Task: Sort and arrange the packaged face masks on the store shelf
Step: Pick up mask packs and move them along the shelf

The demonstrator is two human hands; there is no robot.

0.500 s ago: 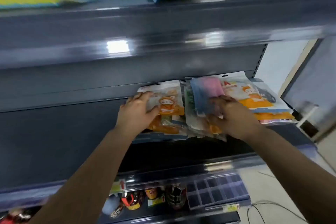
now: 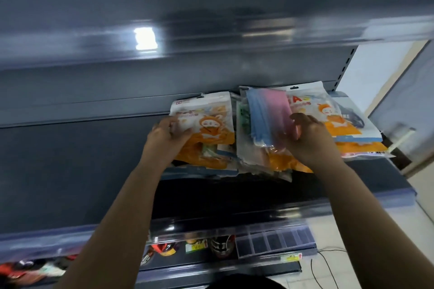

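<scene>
Packaged face masks lie in overlapping piles on a dark grey shelf (image 2: 70, 171). My left hand (image 2: 165, 135) grips the left edge of an orange cartoon mask pack (image 2: 211, 122) on top of the left pile. My right hand (image 2: 310, 138) holds the right side of a clear pack of blue and pink masks (image 2: 267, 112) on the middle pile. Further right, another orange cartoon pack (image 2: 340, 117) tops a third pile.
The upper shelf edge (image 2: 211, 37) overhangs the piles. Below the mask shelf, a lower shelf holds small colourful items (image 2: 218, 245) and a clear divider tray (image 2: 274, 241). A white wall and a floor with a cable (image 2: 328, 263) are at the right.
Both hands have shifted slightly on their packs; my left hand now curls round the orange pack's left edge. The camera has tilted down, so the top shelf's packages are out of view.
</scene>
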